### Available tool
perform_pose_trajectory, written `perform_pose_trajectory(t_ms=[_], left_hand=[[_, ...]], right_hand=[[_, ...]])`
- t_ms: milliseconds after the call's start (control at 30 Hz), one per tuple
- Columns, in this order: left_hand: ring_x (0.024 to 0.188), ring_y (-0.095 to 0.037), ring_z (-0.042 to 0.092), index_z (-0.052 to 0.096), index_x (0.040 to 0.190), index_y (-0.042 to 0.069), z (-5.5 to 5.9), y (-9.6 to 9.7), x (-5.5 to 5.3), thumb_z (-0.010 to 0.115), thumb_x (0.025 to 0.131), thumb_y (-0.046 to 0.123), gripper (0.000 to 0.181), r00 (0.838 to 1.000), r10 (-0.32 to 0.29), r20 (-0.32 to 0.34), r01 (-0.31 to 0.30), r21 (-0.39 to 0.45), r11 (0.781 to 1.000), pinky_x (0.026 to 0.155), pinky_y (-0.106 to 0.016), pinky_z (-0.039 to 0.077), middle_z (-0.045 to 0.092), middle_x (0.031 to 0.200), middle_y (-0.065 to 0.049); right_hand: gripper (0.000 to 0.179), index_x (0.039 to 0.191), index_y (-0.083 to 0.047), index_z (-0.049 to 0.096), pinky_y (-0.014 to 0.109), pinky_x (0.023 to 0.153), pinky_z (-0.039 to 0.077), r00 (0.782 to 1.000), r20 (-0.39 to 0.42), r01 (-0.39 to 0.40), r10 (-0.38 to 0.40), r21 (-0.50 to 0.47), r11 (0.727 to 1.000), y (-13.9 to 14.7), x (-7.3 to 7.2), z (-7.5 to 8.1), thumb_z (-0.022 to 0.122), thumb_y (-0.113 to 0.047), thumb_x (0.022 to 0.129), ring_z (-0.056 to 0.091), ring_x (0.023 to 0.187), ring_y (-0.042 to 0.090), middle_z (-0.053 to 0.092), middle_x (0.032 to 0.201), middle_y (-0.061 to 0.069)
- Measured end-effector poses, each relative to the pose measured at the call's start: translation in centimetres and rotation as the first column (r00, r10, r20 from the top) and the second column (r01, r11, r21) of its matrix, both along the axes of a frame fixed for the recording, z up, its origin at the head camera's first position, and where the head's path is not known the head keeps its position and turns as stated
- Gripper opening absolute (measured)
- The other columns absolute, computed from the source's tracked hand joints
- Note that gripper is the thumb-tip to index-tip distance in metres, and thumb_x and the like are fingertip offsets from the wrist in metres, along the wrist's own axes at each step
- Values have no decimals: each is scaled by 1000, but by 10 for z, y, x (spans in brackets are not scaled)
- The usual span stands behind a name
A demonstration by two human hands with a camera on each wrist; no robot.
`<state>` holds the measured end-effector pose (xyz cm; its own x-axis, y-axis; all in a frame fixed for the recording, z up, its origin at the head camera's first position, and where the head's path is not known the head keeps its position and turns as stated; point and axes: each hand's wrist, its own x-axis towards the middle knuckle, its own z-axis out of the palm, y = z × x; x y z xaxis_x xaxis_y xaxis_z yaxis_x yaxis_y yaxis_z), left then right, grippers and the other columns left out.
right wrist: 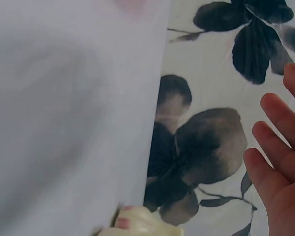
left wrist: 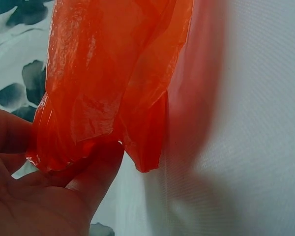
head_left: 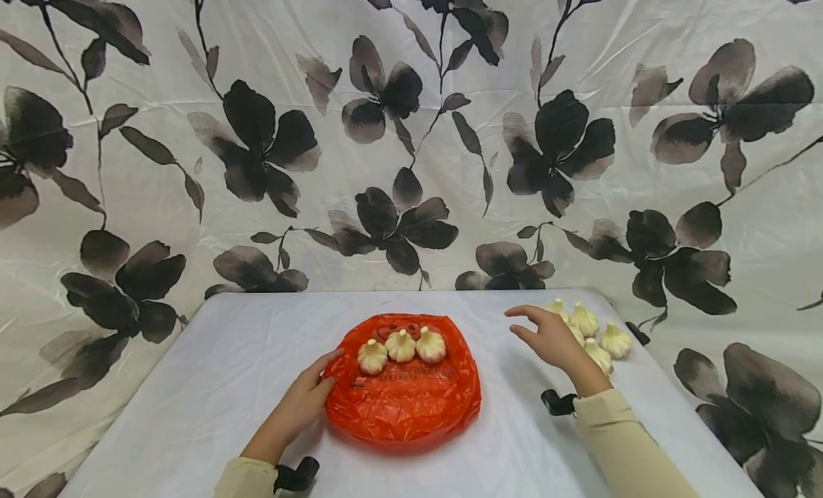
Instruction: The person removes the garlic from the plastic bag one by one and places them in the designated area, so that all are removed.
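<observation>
Three garlic bulbs [head_left: 401, 346] sit in a row on the far half of a rounded red plastic bag [head_left: 405, 405] with dark print. My left hand [head_left: 301, 401] holds the bag's left edge; in the left wrist view the thumb [left wrist: 101, 172] lies on the near side of the red plastic [left wrist: 103, 73], with fingers round the other side. My right hand [head_left: 549, 337] hovers with nothing in it, fingers spread, between the bag and a group of several garlic bulbs [head_left: 616, 341]. It partly hides that group in the head view.
A white-covered table [head_left: 508, 455] carries everything. Behind it hangs a pale cloth [head_left: 450, 141] with dark flowers. The garlic group lies near the table's right edge. A black wrist-worn piece [head_left: 556, 403] juts out by the right sleeve.
</observation>
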<state>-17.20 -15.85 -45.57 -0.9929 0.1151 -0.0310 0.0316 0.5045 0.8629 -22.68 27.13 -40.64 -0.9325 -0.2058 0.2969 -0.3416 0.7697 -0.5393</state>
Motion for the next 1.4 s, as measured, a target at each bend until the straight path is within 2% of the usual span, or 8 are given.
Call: perform_pose_trajectory(t_ms=[433,600,833,1133,1400], left_hand=[[143,-40,32,36,149,21,1,-1,-1,38,98,10,52,1000,2,-5,-2,3,1000,109,-58,37,32,157,-14],[143,-40,31,37,149,22,1,0,0,39,98,10,52,1000,9,-1,-9,6,1000,109,-59,37,33,156,-14],[144,-40,30,37,149,21,-1,0,0,40,98,10,52,1000,12,-4,-12,12,1000,110,-60,35,33,156,-14],[144,-40,29,38,149,21,-2,0,2,40,98,10,52,1000,11,-5,-11,12,1000,110,-60,34,33,156,-14],[144,-40,29,38,148,20,-4,1,4,41,98,10,51,1000,16,-9,-16,-2,1000,110,-61,34,35,156,-14]], right_hand=[[32,123,-15,65,56,103,45,997,6,-70,70,19,997,-28,-9,14,65,-24,92,56,125,32,64,129,8],[32,124,-16,65,55,103,45,995,33,-94,93,23,995,-38,-11,20,65,-24,92,55,125,32,64,129,8],[33,124,-17,64,53,103,46,991,56,-127,124,54,990,-51,-17,20,65,-25,92,55,126,30,63,130,6],[33,124,-18,65,51,103,47,977,59,-209,206,40,977,-70,-21,23,66,-23,91,57,124,31,65,127,5],[32,123,-18,65,50,101,49,962,101,-258,252,57,964,-90,-25,28,66,-26,91,59,119,33,65,126,3]])
